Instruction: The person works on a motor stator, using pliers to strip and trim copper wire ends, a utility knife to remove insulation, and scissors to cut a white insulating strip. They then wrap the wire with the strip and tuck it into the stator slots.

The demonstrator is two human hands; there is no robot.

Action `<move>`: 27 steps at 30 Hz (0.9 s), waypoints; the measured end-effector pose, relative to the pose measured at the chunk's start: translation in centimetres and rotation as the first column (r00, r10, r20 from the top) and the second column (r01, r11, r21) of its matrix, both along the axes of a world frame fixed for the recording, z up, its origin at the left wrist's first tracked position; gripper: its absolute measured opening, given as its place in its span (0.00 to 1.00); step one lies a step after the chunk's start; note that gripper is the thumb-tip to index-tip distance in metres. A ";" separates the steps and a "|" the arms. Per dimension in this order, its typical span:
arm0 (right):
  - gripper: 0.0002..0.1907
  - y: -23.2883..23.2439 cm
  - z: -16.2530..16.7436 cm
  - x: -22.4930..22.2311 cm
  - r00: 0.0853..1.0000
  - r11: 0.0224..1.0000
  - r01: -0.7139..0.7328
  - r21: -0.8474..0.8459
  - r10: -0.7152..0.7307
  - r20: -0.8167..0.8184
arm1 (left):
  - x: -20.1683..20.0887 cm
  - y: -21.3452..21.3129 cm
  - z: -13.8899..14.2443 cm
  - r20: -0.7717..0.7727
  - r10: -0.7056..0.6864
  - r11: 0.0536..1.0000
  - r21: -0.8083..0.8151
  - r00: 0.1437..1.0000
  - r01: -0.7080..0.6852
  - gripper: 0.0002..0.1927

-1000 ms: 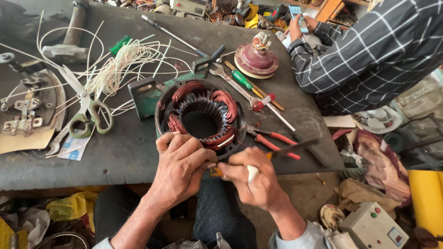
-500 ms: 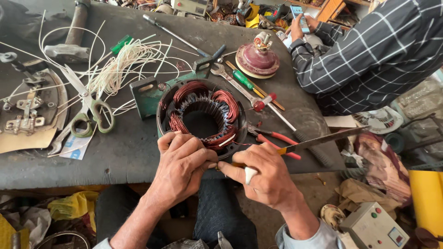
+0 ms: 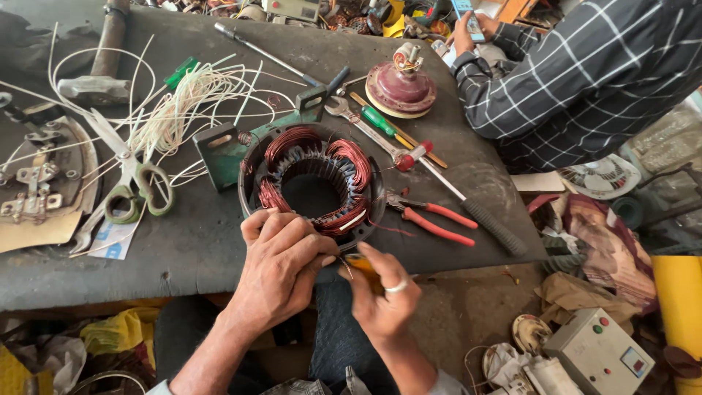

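A round motor stator (image 3: 292,150) with copper windings lies on the dark workbench (image 3: 190,241) near its front edge. My left hand (image 3: 281,267) rests on the stator's near rim, with fingers curled and pinched over the windings. My right hand (image 3: 384,296), wearing a ring, grips a small tool with a yellow-orange handle (image 3: 360,263). Its thin tip points at my left fingertips, just below the stator's rim. What the tip touches is hidden by my fingers.
Red-handled pliers (image 3: 435,219), a spanner (image 3: 362,124) and a green screwdriver (image 3: 380,121) lie right of the stator. Scissors (image 3: 128,183) and a tangle of white wire (image 3: 183,102) lie left. A person in a checked shirt (image 3: 585,73) sits at the far right, holding a phone (image 3: 468,14).
My right hand has dropped toward me and turned inward. A long dark piece that stretched to the right from it is out of sight. My left hand stays on the stator.
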State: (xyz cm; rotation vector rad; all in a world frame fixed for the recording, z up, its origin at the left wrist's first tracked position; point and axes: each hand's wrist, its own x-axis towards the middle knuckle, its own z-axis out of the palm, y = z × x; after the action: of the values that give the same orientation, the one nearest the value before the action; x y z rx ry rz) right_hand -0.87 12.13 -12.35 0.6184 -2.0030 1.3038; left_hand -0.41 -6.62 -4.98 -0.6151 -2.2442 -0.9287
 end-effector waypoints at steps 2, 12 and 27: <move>0.15 -0.6 0.3 -0.7 0.997 0.998 -0.056 0.035 0.058 -0.054 | 0.2 0.0 0.1 -0.005 0.010 1.000 0.001 1.000 -0.010 0.09; 0.19 1.5 2.4 -1.0 0.989 0.982 -0.064 0.179 0.086 -0.122 | -0.2 -2.4 -0.6 0.013 -0.020 1.000 0.016 1.000 0.020 0.09; 0.18 0.0 5.4 -1.8 0.878 0.920 -0.052 0.389 0.228 -0.421 | 0.3 -2.9 -0.9 0.005 -0.014 1.000 0.017 1.000 0.014 0.10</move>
State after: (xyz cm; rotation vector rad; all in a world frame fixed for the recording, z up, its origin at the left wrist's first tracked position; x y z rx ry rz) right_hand -2.71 12.17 -6.99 1.1569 -1.8247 0.7538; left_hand -0.15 -9.57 -5.85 -0.6228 -2.2368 -0.9562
